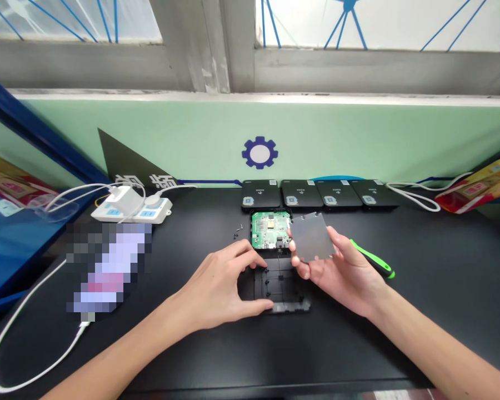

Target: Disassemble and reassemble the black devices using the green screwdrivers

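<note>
A thin grey plate with small notches along its edge is held up, tilted, by my right hand, fingers closed at its sides and lower edge. My left hand has thumb and fingers spread apart over the left side of a black plastic cover lying on the table; whether they press on it I cannot tell. A translucent strip runs along the cover's near edge. Just beyond lies an opened black box with a green circuit board. The plate overlaps the box's right side.
Several black boxes line the back of the table. Small screws lie left of the board. A green-and-black screwdriver is behind my right hand. At left are a power strip, a blurred-out phone and its white cable.
</note>
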`<state>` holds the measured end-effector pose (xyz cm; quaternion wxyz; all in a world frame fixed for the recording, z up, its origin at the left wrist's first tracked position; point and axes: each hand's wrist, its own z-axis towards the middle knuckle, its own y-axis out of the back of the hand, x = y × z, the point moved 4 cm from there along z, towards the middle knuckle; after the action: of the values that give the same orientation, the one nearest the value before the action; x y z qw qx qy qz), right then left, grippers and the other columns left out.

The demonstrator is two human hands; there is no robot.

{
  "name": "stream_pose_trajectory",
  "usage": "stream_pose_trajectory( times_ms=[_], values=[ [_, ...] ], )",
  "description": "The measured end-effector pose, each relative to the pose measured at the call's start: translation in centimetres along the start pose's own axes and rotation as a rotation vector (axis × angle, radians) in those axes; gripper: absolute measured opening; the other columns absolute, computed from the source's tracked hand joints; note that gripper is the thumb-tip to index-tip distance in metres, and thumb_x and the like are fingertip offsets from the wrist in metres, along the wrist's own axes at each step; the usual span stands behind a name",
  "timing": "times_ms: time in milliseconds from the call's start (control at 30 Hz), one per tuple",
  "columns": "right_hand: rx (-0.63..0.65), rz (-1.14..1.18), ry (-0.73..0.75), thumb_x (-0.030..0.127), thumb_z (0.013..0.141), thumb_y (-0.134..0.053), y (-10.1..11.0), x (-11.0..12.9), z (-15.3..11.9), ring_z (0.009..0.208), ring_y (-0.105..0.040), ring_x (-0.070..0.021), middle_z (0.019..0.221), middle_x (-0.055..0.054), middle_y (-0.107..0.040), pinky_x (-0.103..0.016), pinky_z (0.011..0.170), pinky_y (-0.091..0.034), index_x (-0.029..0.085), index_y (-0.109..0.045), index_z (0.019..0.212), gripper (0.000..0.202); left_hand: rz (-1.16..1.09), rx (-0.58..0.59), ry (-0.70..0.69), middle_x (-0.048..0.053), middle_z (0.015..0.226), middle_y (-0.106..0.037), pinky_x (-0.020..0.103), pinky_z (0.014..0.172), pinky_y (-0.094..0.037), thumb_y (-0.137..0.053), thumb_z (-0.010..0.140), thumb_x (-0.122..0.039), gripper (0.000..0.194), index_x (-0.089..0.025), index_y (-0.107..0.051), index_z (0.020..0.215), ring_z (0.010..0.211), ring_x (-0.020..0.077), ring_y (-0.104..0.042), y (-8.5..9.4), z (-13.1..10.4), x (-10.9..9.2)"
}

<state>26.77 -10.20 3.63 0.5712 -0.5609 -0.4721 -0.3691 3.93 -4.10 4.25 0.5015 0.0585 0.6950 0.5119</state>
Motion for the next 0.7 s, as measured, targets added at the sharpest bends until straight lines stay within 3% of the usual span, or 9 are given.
stream_pose_trajectory(
  times_ms=[100,233,367,500,700],
  values=[
    [-0.003,-0.08,0.082,0.066,0.103,-0.064,0.1,0.2,-0.1,0.093,-0.075,-0.0252,0.112,-0.012,-0.08,-0.037,0.077,-0.063,0.023,-0.08,0.118,0.048,0.015,0.003,-0.003,0.004,0.112,-0.07,0.035,0.076,-0.053,-0.099,0.077,-0.046,0.05,-0.025,-0.078,0.116,0.089,0.0232,-0.07,0.0,-0.1,0.1],
    [-0.002,-0.319,0.242,0.046,0.093,-0.083,-0.1,0.8,-0.6,0.099,-0.071,-0.025,0.112,-0.008,-0.077,-0.039,0.087,-0.061,0.027,-0.081,0.124,0.037,0.027,-0.005,-0.034,0.004,0.112,-0.071,0.035,0.075,-0.054,-0.099,0.077,-0.051,0.053,-0.025,-0.078,0.118,0.09,0.0242,-0.071,-0.1,0.0,0.2],
    [0.025,-0.668,0.398,0.017,0.077,-0.091,-1.1,1.2,-1.1,0.098,-0.066,-0.0236,0.113,-0.006,-0.071,-0.038,0.086,-0.058,0.029,-0.081,0.128,0.053,0.037,-0.021,-0.043,0.004,0.11,-0.071,0.033,0.074,-0.054,-0.099,0.077,-0.05,0.05,-0.025,-0.077,0.114,0.09,0.0239,-0.071,0.0,0.0,0.1],
    [0.083,-0.926,0.492,0.018,0.075,-0.089,-2.0,0.6,-1.3,0.102,-0.064,-0.0264,0.113,-0.008,-0.067,-0.042,0.087,-0.056,0.024,-0.078,0.128,0.054,0.033,-0.021,-0.039,0.003,0.108,-0.071,0.032,0.071,-0.053,-0.099,0.075,-0.05,0.05,-0.025,-0.077,0.112,0.088,0.0235,-0.071,0.1,0.1,0.1],
    [0.158,-1.143,0.503,0.021,0.08,-0.086,-2.2,-0.3,-1.1,0.098,-0.054,-0.0276,0.11,-0.009,-0.07,-0.05,0.09,-0.053,0.021,-0.074,0.127,0.049,-0.004,-0.009,-0.019,0.003,0.106,-0.071,0.034,0.073,-0.054,-0.101,0.075,-0.054,0.053,-0.025,-0.079,0.113,0.089,0.0239,-0.071,0.2,0.2,0.1]
  ],
)
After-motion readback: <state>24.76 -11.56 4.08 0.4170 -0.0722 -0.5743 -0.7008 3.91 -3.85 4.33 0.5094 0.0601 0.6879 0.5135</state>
